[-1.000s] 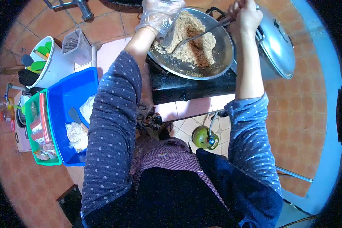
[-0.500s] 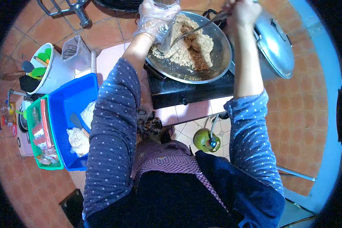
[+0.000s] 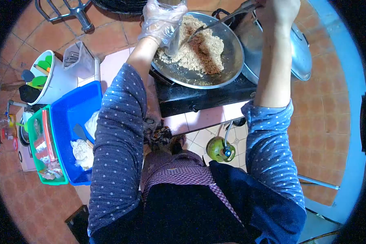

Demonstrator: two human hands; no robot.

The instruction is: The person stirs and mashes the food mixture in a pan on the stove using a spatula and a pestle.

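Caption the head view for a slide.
Gloved left hand at a pan of crumbly food, right hand holding a utensil to it.

Left grip [image 3: 163, 21] and right grip [image 3: 279, 14]: two grips. Plastic gloves: one, on the left grip. Between the grips: one metal pan [image 3: 234, 51], one crumbly mound [image 3: 191, 53], one long-handled utensil [image 3: 227, 17]. Nearer the body than both grips: one stove [image 3: 191, 99], one green gas cylinder [image 3: 214, 148]. Right grip side: one lidded pot [image 3: 300, 59]. Left of left grip: two tubs, one blue tub [image 3: 71, 122], one green tub [image 3: 55, 181]; one white bucket [image 3: 62, 83].
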